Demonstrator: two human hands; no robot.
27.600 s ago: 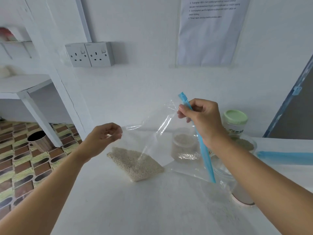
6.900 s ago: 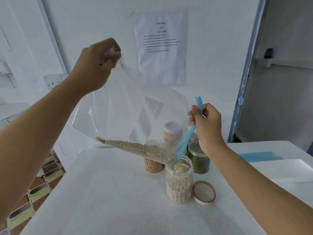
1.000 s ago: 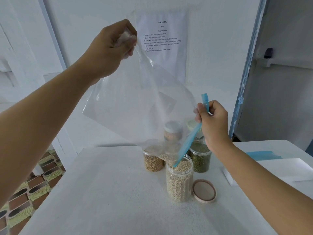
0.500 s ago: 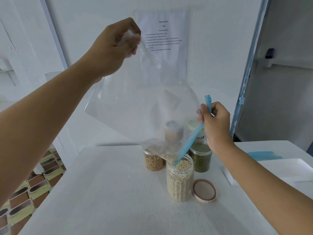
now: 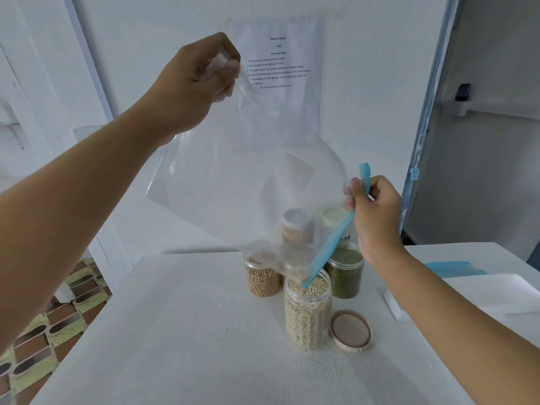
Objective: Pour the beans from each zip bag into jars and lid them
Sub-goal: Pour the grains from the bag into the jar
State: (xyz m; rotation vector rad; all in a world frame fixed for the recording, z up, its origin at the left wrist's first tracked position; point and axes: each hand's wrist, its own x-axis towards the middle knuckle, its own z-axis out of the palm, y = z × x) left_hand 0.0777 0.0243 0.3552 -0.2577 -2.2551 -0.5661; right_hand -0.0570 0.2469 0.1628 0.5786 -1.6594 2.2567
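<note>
zip bag (image 5: pixel 233 176) one, jars (image 5: pixel 306 314) five, loose lid (image 5: pixel 350 331) one

A white paper sheet (image 5: pixel 301 54) is hanging on the wall in the upper middle of the frame, carrying the heading "TASK & GOAL" and, under it, small digits looking like 1463. Below, numbered Malay lines are running; the first is reading "Buka penutup balang kedap udara", while the lower ones are blurring behind the clear zip bag (image 5: pixel 233 176). Dark print on a jar label (image 5: pixel 346 237), right of centre, is showing too small to read.
</note>
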